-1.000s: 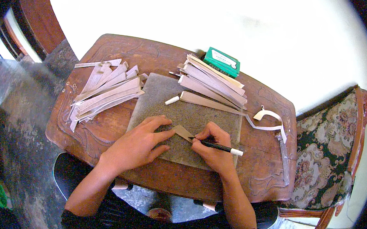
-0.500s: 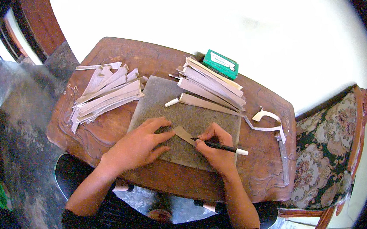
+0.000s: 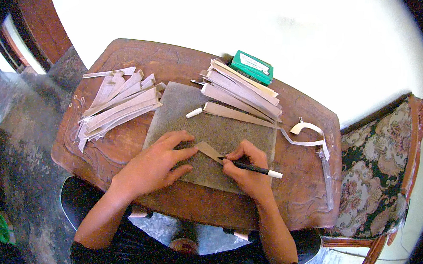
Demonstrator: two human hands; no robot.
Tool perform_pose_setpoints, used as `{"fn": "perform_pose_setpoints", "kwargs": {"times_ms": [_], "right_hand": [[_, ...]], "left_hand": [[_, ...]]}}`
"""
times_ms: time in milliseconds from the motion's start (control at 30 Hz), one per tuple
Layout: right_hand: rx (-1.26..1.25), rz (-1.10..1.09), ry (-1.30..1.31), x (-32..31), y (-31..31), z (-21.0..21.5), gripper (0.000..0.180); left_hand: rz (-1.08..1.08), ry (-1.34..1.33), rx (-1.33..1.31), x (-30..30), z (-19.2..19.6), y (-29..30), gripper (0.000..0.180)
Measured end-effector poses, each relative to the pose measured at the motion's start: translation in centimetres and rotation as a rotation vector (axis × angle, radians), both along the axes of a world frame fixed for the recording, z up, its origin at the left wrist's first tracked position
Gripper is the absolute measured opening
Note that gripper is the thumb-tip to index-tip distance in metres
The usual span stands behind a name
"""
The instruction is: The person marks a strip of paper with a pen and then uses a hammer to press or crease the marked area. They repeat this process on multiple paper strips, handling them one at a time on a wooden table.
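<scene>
A small tapered grey-brown strip [image 3: 209, 150] lies on a dark grey board [image 3: 173, 109] at the middle of the table. Against the strip's left end rests the forefinger of my left hand [image 3: 162, 160], which is open with its fingers spread. My right hand [image 3: 248, 172] is closed around a black marker pen with a white end [image 3: 274, 174]. Its tip meets the right part of the strip, close to my fingertips; any mark there is too small to make out. Farther up on the board lies a white pen cap [image 3: 193, 112].
Grey strips [image 3: 123, 115] are heaped on the table's left. More strips [image 3: 244, 92] lie stacked at the board's far edge, before a green box [image 3: 251, 66]. A curled pale band [image 3: 316, 128] sits at the right. A floral chair [image 3: 370, 169] stands beside the carved wooden table [image 3: 176, 206].
The whole view has shifted slightly, so everything appears a little higher and to the left. Both hands, the pen and the strip keep nearly the same places relative to each other.
</scene>
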State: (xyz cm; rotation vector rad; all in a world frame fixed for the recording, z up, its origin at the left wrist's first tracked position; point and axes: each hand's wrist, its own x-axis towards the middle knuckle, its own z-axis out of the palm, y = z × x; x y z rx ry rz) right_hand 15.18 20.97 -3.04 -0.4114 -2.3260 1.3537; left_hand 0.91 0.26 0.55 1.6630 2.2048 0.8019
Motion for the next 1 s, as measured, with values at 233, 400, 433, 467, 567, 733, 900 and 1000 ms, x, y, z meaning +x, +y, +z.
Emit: {"fn": "perform_pose_setpoints", "kwargs": {"times_ms": [233, 400, 433, 467, 567, 733, 900, 1000], "right_hand": [[0.009, -0.006, -0.032, -0.03, -0.07, 0.41, 0.024], [0.083, 0.021, -0.043, -0.09, -0.16, 0.79, 0.021], [0.064, 0.010, -0.042, -0.08, -0.15, 0.70, 0.022], [0.044, 0.000, -0.042, -0.08, -0.13, 0.55, 0.023], [0.023, -0.003, -0.044, -0.14, -0.05, 0.37, 0.025], [0.044, -0.001, -0.067, -0.13, -0.14, 0.71, 0.024], [0.018, -0.017, -0.066, -0.21, -0.25, 0.69, 0.025], [0.004, -0.017, -0.058, -0.18, -0.26, 0.58, 0.025]], "left_hand": [[-0.008, 0.015, 0.017, -0.10, -0.28, 0.01, 0.042], [0.005, 0.018, 0.011, 0.01, -0.37, -0.04, 0.042], [0.000, 0.014, 0.016, -0.01, -0.42, -0.01, 0.042], [-0.005, 0.009, 0.022, -0.09, -0.47, 0.03, 0.042], [-0.007, 0.017, 0.027, -0.10, -0.56, 0.06, 0.042], [-0.006, 0.025, 0.027, -0.13, -0.51, 0.00, 0.043], [-0.001, 0.032, 0.013, -0.03, -0.23, 0.05, 0.044], [-0.007, 0.029, 0.006, -0.08, -0.21, 0.07, 0.044]]}}
